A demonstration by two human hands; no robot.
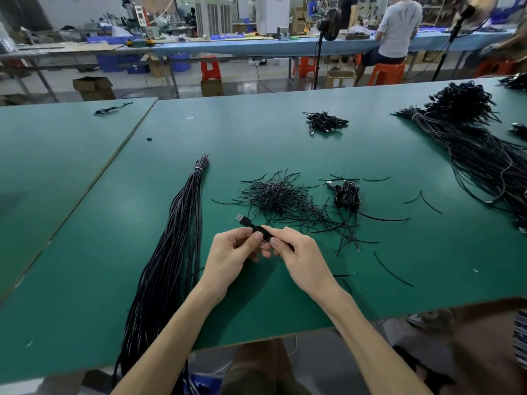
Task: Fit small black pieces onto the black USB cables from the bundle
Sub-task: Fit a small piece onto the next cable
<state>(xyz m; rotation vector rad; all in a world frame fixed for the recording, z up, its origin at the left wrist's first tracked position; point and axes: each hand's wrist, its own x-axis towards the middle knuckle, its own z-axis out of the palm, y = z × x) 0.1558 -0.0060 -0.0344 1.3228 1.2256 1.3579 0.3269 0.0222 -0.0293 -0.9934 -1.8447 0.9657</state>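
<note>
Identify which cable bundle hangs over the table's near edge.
The long bundle left of the left hand, bound by a white tie at its far end; the small coiled bundles sit mid-table, the big one at the right.

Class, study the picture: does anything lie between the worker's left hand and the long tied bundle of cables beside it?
Nothing visible does. Only bare green table separates the left hand, holding a USB cable, from the bundle. The heap of short wires lies farther ahead, to the right.

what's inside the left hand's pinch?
A black USB cable, its plug sticking out up-left; the left hand and right hand both pinch it. Fingers cover the rest, so any small piece cannot be seen.
</note>
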